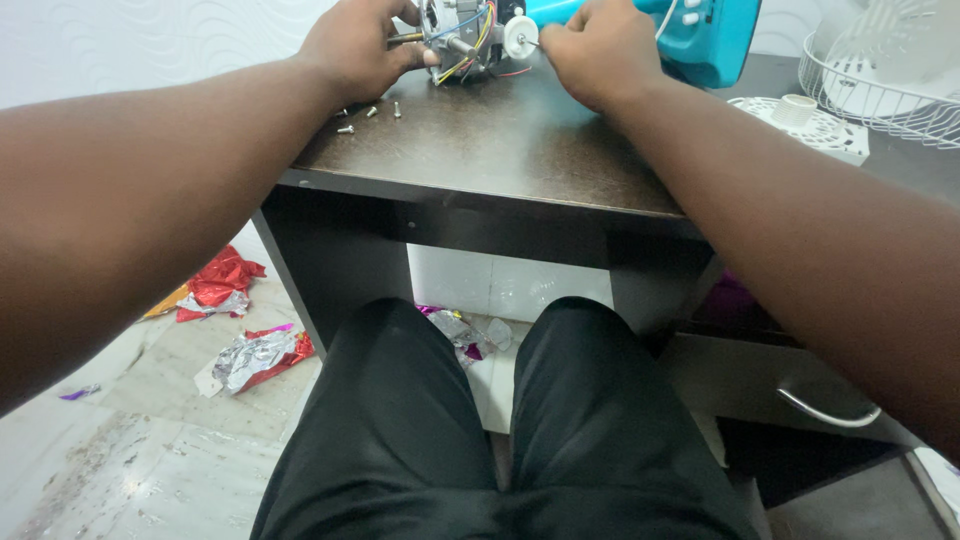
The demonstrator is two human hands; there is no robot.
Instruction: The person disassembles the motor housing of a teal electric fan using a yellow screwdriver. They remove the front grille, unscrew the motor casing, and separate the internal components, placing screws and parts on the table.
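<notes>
The fan motor (455,40) sits at the far edge of the dark desk top (500,150), its bare metal body and coloured wires (478,35) exposed. A white knob (520,37) projects on the side facing the teal fan housing (700,35).

My left hand (355,50) is closed around the motor body and steadies it. My right hand (600,55) is curled next to the white knob; I cannot tell whether its fingers pinch the knob or a thin part beside it.

To do this step well, I judge that:
1. The left grip must keep the motor flat on the desk.
2. The right hand should work in line with the shaft, clear of the wires.
3. The loose screws (370,115), lying just beside my left wrist, must not be swept off the edge.

To the right rest a white grille plate (815,125) and a wire fan guard (880,90). Crumpled foil wrappers (245,350) lie on the floor beside my knees.
</notes>
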